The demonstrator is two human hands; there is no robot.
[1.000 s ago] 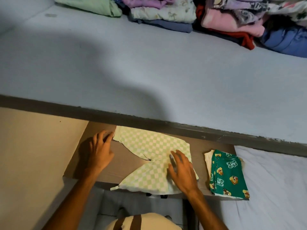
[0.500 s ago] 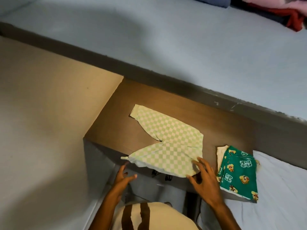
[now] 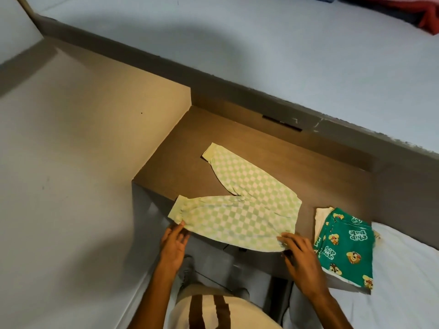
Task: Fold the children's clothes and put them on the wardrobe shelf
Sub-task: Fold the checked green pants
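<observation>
Green-and-white checkered children's trousers (image 3: pixel 240 210) lie spread on a brown wooden surface (image 3: pixel 190 148), legs splayed to the left; the near leg hangs over the front edge. My left hand (image 3: pixel 173 245) is at the near leg's cuff, with the thumb tip touching it and the fingers apart. My right hand (image 3: pixel 299 260) pinches the near waistband corner, where the fabric is slightly bunched. A folded green cartoon-print garment (image 3: pixel 344 245) lies to the right of the trousers.
A grey-blue mattress (image 3: pixel 285 55) runs along behind the brown surface, with a bit of red clothing (image 3: pixel 430 20) at its top right corner. A white sheet (image 3: pixel 408 281) lies at the right. A beige panel (image 3: pixel 95 115) rises on the left.
The view has tilted down and closer. Both hands have moved from just short of the trousers to the near edge: the left hand to the cuff, the right hand to the waistband corner.
</observation>
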